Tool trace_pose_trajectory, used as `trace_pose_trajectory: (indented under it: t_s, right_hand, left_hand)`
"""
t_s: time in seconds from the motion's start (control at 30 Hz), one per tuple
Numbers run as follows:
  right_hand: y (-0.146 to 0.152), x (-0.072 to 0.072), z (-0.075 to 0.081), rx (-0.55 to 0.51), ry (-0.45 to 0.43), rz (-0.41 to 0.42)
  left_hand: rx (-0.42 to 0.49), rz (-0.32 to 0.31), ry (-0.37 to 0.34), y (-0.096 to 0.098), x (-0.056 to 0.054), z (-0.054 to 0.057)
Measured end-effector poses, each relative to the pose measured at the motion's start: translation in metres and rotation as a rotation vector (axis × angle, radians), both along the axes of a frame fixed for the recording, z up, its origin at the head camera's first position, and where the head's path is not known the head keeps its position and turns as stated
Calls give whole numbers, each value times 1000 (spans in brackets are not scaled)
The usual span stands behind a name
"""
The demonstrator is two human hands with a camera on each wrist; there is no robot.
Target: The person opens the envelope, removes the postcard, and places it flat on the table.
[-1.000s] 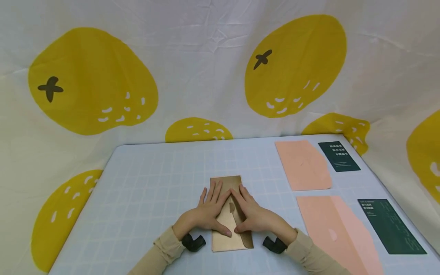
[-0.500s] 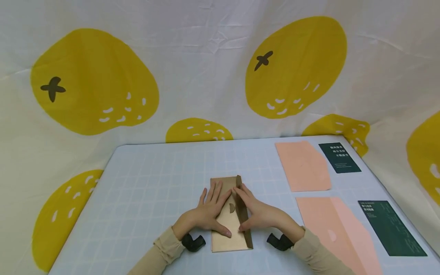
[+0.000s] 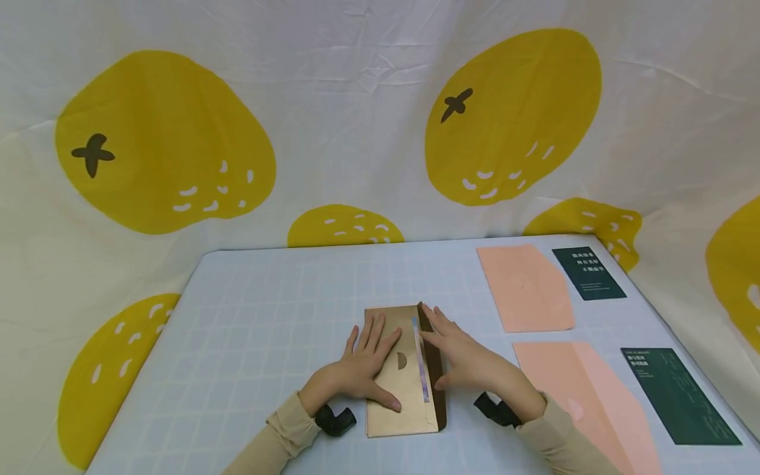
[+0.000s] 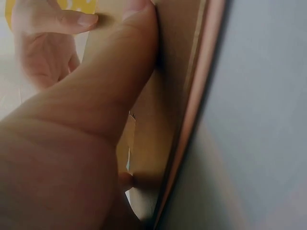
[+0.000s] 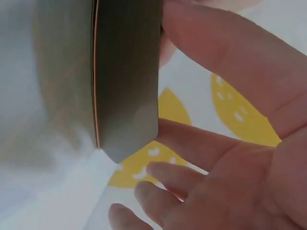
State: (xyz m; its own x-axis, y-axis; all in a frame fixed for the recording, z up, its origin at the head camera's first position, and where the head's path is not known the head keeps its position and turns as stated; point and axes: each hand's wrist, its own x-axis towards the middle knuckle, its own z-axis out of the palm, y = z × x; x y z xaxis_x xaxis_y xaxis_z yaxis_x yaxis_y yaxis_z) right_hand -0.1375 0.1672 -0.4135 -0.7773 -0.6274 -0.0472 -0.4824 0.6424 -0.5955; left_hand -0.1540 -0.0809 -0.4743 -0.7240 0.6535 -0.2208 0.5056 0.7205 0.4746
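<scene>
A gold-brown envelope (image 3: 399,422) lies on the table in the head view, its long flap (image 3: 440,410) lifted along the right side. A purple and blue strip (image 3: 423,377) shows in the opening. My left hand (image 3: 359,373) rests on the envelope with fingers spread, beside a small half-round notch (image 3: 402,360). My right hand (image 3: 475,363) touches the flap with thumb and fingertips. In the right wrist view, the thumb and forefinger of my right hand (image 5: 240,158) meet the edge of the raised flap (image 5: 129,96). The left wrist view shows the left thumb (image 4: 120,62) on the envelope.
On the right lie two pink envelopes, one at the back (image 3: 525,290) and one nearer (image 3: 600,396), partly behind the right forearm. Beside them are two dark green cards (image 3: 589,274) (image 3: 679,396). A cloth with yellow fruit prints (image 3: 166,138) hangs behind the table (image 3: 255,316).
My right hand has moved right, and the envelope's flap has gone from lying flat to raised, exposing the purple and blue strip. My left hand has stayed in place.
</scene>
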Motion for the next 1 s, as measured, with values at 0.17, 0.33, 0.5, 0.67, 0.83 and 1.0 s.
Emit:
trace_pose_trajectory:
  t_s: [0.17,0.33,0.5,0.67,0.83,1.0]
  right_hand:
    - [5,-3,-7,40,-40,-39]
    - [6,-5,-19,88,-115,-56]
    - [7,-6,-26,128,-144,-56]
    - [9,-6,-27,144,-150,-53]
    - [10,-6,-28,151,-156,-51]
    - [11,-6,-29,156,-151,-44]
  left_hand:
    - [-1,2,1,0,0,-1]
    - [-6,3,2,-1,0,-1]
    - [-6,4,-4,-1,0,-2]
    - [-3,2,0,0,0,-2]
    - [-16,2,24,1,0,-1]
    - [-66,3,90,5,3,7]
